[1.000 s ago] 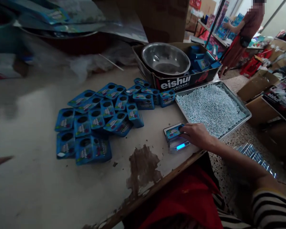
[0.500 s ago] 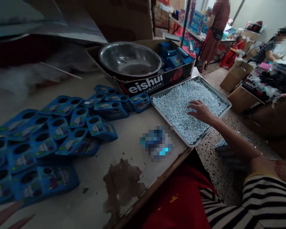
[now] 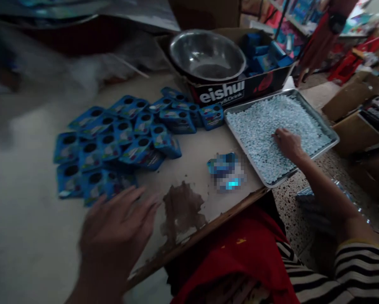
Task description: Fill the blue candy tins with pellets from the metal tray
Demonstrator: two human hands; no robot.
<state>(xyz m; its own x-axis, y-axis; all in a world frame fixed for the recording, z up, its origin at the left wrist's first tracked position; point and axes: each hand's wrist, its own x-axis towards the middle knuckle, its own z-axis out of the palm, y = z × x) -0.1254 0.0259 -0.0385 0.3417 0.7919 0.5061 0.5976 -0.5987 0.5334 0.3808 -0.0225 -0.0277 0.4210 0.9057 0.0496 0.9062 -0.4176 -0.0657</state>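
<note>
1. Blue packs (image 3: pixel 109 145), left of tray (image 3: pixel 323 120); left hand (image 3: pixel 121 228) near them, fingers loosely open.
2. Blurred pack (image 3: pixel 223 162); just left of tray.
3. Right hand (image 3: pixel 289 145) at pellets (image 3: pixel 262 126) in tray; can't tell if gripping; best pinch lightly, inside the rim.

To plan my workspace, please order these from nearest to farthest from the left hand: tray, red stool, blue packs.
From the left hand:
1. Blue packs, just ahead
2. Tray, to the right
3. Red stool, upper-right background
</note>
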